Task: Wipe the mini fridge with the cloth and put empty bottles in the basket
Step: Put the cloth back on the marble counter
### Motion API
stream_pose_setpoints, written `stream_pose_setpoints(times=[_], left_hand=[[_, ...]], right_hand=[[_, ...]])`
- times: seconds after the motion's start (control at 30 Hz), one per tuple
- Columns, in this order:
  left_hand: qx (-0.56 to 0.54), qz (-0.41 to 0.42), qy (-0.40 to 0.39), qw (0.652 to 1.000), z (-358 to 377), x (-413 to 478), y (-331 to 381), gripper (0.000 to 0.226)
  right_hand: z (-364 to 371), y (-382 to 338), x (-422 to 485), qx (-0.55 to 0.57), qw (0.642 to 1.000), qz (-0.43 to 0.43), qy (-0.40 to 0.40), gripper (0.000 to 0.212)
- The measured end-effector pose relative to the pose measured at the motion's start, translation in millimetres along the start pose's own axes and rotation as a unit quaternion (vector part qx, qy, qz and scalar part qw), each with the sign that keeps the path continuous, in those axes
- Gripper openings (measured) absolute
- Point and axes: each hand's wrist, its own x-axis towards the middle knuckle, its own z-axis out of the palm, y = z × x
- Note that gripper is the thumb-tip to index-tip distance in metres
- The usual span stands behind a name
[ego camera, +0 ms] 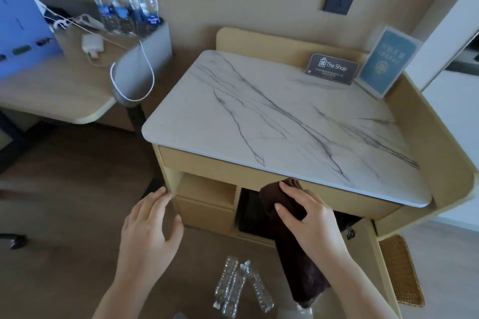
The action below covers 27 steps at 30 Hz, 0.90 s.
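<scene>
Just under the marble edge (259, 165), right grip (308, 217) grasps cloth (298, 267); left grip (147, 235) released.

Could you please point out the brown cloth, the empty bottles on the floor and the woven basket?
brown cloth (304, 277): head view, on its hanging lower part.
empty bottles (235, 287): head view, on the middle bottle's body.
woven basket (400, 270): head view, on its woven surface.

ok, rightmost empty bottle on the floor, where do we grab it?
Mid-body of the rightmost bottle, from above, fingers across its width. It lies flat, cap end beside its neighbours, lower half splayed clear. The left hand is free; the right hand holds the cloth.
</scene>
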Motion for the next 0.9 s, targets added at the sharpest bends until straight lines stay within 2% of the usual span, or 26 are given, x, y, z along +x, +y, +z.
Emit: stream_pose_setpoints(times=[0.17, 0.4, 0.6, 0.7, 0.9], left_hand=[[-0.011, -0.006, 0.004, 1.0, -36.2, 24.8, -59.4, 0.042], [-0.002, -0.035, -0.02, 0.999, -63.9, 46.5, -137.0, 0.044], [-0.044, -0.05, -0.023, 0.998, -56.5, 65.8, -154.8, 0.048], [-0.053, -0.03, -0.033, 0.998, -49.7, 84.1, -159.6, 0.052], [-0.068, 0.034, -0.025, 0.997, -35.1, 145.1, -159.4, 0.046]], right_hand=[[50.9, -61.0, 23.9, 0.015, 1.0, 0.002, -0.018, 0.04], [109.9, -114.0, 52.9, 0.051, 0.998, 0.028, -0.011, 0.039], [126.5, -124.5, 78.5, 0.05, 0.997, 0.059, -0.019, 0.04], [133.8, -124.6, 97.0, 0.057, 0.995, 0.079, -0.006, 0.039], [154.7, -126.4, 148.4, 0.08, 0.991, 0.107, 0.017, 0.038]])
